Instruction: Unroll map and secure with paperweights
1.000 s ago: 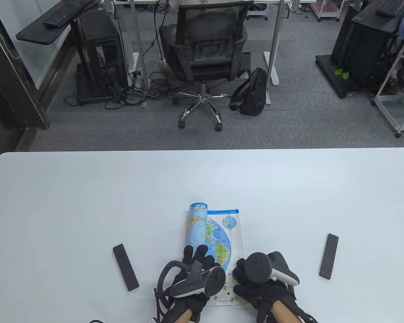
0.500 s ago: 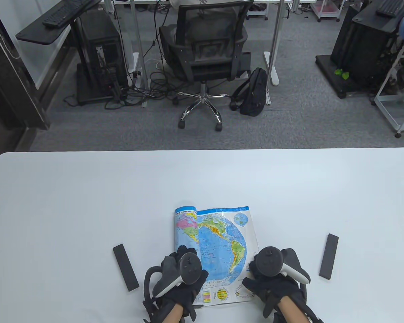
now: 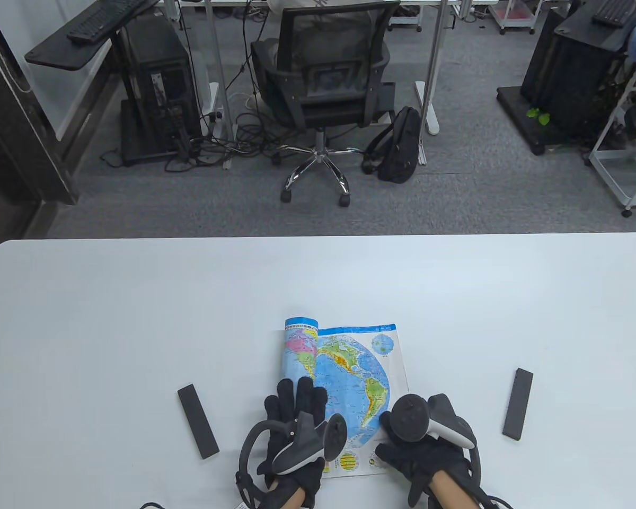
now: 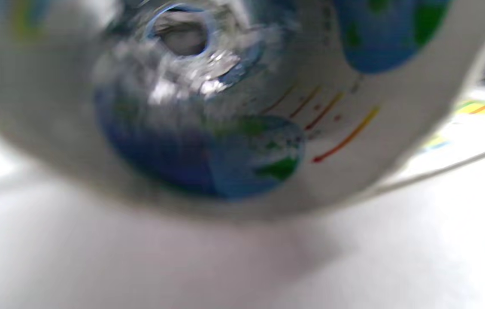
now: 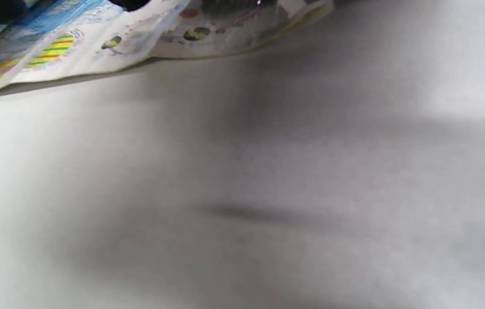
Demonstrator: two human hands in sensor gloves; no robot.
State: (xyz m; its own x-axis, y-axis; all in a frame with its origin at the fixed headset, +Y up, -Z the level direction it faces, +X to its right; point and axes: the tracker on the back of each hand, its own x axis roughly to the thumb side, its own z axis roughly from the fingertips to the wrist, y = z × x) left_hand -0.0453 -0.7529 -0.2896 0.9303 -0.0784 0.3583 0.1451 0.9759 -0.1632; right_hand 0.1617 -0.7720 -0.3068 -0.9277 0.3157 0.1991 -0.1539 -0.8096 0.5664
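A glossy world map (image 3: 358, 371) lies partly unrolled near the table's front edge, its rolled part (image 3: 299, 344) on the left. My left hand (image 3: 297, 405) rests flat with spread fingers on the near end of the roll. My right hand (image 3: 403, 445) presses on the map's near right corner. The left wrist view shows the open end of the roll (image 4: 208, 107), blurred and close. The right wrist view shows the map's near edge (image 5: 96, 38) on the table. Two black bar paperweights lie on the table, one to the left (image 3: 197, 428) and one to the right (image 3: 518, 403).
The white table (image 3: 138, 318) stretches far and to both sides of the map. Beyond its far edge are an office chair (image 3: 323, 79), a backpack (image 3: 400, 146) and desks with computers.
Over the last second the map unrolled wider as my left hand pushed the roll left. In the last half second the roll came slightly back right and my left fingers spread over it.
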